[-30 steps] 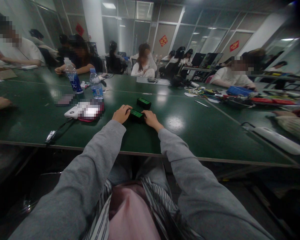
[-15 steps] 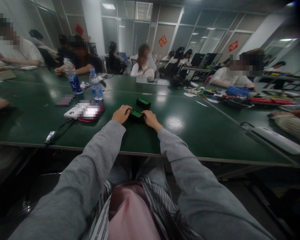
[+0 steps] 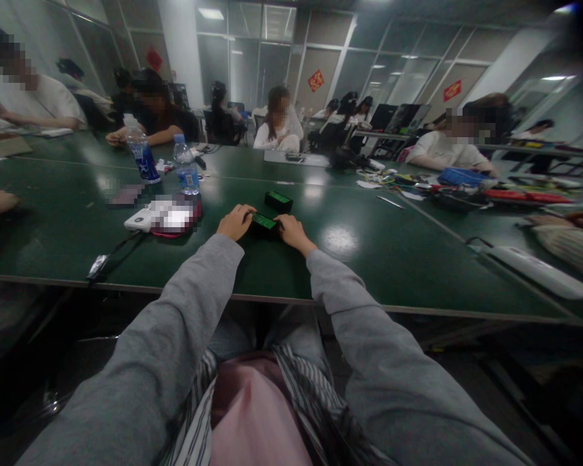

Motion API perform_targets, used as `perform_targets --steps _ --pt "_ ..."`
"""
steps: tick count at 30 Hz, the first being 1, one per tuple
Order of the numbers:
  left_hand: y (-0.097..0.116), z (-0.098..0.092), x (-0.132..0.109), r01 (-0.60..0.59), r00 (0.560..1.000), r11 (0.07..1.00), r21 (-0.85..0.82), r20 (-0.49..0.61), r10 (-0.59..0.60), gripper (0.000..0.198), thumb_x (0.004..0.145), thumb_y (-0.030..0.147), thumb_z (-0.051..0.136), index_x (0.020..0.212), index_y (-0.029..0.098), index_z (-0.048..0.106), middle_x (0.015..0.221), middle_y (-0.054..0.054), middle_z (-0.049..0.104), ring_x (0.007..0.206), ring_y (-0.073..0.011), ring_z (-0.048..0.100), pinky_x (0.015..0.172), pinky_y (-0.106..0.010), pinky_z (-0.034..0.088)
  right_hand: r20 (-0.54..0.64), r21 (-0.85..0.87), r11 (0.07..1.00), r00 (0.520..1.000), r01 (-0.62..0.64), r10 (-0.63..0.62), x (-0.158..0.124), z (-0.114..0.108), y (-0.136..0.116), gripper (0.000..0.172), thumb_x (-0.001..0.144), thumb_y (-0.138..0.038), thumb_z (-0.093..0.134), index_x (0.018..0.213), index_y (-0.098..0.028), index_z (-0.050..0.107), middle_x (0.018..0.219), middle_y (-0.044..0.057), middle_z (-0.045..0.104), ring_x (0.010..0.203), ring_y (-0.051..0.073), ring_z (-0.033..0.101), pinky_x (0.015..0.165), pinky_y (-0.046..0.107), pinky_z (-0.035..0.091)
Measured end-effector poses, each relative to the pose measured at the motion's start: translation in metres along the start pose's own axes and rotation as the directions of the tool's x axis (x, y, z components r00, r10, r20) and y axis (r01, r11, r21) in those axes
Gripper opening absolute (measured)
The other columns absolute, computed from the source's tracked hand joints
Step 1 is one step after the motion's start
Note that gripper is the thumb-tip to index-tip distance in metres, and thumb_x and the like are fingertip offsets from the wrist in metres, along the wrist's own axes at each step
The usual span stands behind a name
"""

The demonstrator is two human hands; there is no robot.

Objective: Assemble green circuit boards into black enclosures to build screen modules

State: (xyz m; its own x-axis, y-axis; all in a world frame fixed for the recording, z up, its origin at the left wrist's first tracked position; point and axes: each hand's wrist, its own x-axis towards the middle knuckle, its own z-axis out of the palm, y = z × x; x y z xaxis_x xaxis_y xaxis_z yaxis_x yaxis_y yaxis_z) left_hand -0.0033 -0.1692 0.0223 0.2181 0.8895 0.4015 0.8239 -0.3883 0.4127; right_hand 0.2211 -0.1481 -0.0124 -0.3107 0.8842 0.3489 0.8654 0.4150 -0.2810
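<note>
On the green table a small black box with a green, lit-looking marked face point(image 3: 263, 221) sits between my two hands. My left hand point(image 3: 236, 222) has its fingers closed on the box's left end. At the opposite end, my right hand point(image 3: 294, 232) grips the right side with thumb and fingers. Just beyond it lies a second black box with a similar green face point(image 3: 278, 200), which neither hand touches. The fingertips' undersides are hidden, and the markings on both faces are too small to read.
Left of my hands are a white device point(image 3: 138, 221) with a cable, a clear water bottle point(image 3: 186, 171) and a blue-labelled bottle point(image 3: 144, 155). A white power strip point(image 3: 544, 268) lies at right, cables and a blue pouch point(image 3: 463, 176) behind it. Other people sit around the table.
</note>
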Motion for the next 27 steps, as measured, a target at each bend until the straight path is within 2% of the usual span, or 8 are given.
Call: perform_targets --steps 13,18,20,23,25,27 --pt "-0.001 0.001 0.001 0.007 1.000 1.000 -0.014 -0.002 -0.007 0.029 0.096 0.032 0.038 0.120 0.031 0.056 0.122 -0.005 0.056 0.105 -0.0205 0.060 0.093 -0.037 0.047 -0.021 0.021 1.000 1.000 0.006 -0.006 -0.001 -0.002 -0.001 0.038 0.086 -0.013 0.044 0.121 -0.019 0.058 0.125 0.011 0.058 0.115 0.028 0.049 0.094 0.048 0.042" --pt "0.000 0.000 0.001 0.024 1.000 1.000 -0.020 0.005 -0.024 0.030 0.096 0.031 0.039 0.120 0.031 0.056 0.122 -0.005 0.056 0.105 -0.0205 0.060 0.094 -0.038 0.047 -0.066 0.047 0.999 0.998 -0.002 0.006 0.002 -0.004 -0.004 0.033 0.093 -0.020 0.038 0.115 -0.020 0.062 0.119 0.010 0.061 0.113 0.027 0.050 0.094 0.045 0.042" --pt "0.001 0.000 0.001 0.031 1.000 0.999 -0.021 0.006 -0.031 0.030 0.096 0.030 0.039 0.120 0.032 0.056 0.122 -0.005 0.056 0.108 -0.0212 0.059 0.094 -0.038 0.046 -0.116 0.067 0.998 0.993 -0.020 0.028 0.003 -0.006 -0.007 0.036 0.097 -0.025 0.032 0.117 -0.020 0.061 0.117 0.011 0.061 0.112 0.026 0.050 0.095 0.044 0.041" --pt "0.001 0.000 0.001 0.029 1.000 0.999 -0.026 0.005 -0.029 0.030 0.096 0.029 0.040 0.120 0.032 0.056 0.123 -0.005 0.056 0.109 -0.0213 0.059 0.095 -0.038 0.046 -0.281 0.134 0.990 0.957 -0.042 0.079 0.002 -0.011 -0.015 0.040 0.100 -0.033 0.027 0.124 -0.018 0.055 0.122 0.011 0.059 0.115 0.024 0.049 0.100 0.041 0.039" --pt "0.001 0.000 0.001 0.021 1.000 0.999 -0.030 0.006 -0.021 0.030 0.096 0.030 0.039 0.120 0.031 0.056 0.123 -0.005 0.056 0.109 -0.0209 0.059 0.095 -0.037 0.046 -0.393 0.161 0.987 0.916 -0.018 0.081 0.000 -0.015 -0.022 0.044 0.101 -0.039 0.026 0.131 -0.017 0.050 0.130 0.011 0.055 0.122 0.022 0.045 0.105 0.039 0.036" --pt "0.000 0.000 0.001 0.014 1.000 0.999 -0.031 0.006 -0.014 0.030 0.096 0.030 0.039 0.120 0.031 0.056 0.123 -0.004 0.056 0.109 -0.0204 0.059 0.096 -0.037 0.046 -0.436 0.142 0.990 0.899 0.027 0.038 -0.002 -0.017 -0.030 0.049 0.101 -0.043 0.025 0.140 -0.018 0.042 0.143 0.010 0.045 0.132 0.021 0.037 0.110 0.039 0.031"
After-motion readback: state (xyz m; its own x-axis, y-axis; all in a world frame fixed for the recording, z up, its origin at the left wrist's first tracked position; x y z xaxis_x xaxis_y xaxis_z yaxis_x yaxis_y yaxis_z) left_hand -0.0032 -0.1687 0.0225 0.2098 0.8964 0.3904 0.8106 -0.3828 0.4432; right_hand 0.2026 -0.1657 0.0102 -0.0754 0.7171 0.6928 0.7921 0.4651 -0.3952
